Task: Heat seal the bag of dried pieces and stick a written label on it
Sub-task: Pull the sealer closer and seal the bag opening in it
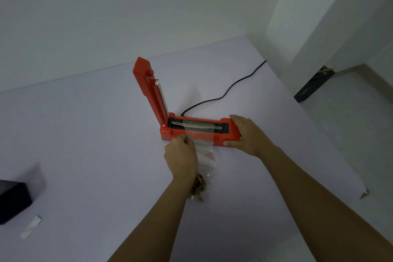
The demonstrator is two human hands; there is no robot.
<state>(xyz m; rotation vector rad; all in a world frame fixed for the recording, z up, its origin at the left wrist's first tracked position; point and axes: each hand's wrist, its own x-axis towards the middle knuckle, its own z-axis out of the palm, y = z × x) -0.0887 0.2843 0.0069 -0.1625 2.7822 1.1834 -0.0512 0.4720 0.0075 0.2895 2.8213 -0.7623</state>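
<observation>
Lying with its open mouth across the sealing strip of the orange heat sealer (197,132), lid standing upright: clear bag (205,155) of dried pieces (198,187) on the counter (85,144). Left hand (180,155) pinching the bag's edge with narrow fingers (187,137). Right hand (248,134) gripping the sealer's end, spread wide.

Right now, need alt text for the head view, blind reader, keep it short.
A person's left hand lays the open end of a clear bag across the sealing strip of an orange heat sealer whose lid stands raised, while the right hand steadies the sealer's far end. Brown dried pieces sit at the bag's bottom; a white label lies at lower left on the pale table.
</observation>
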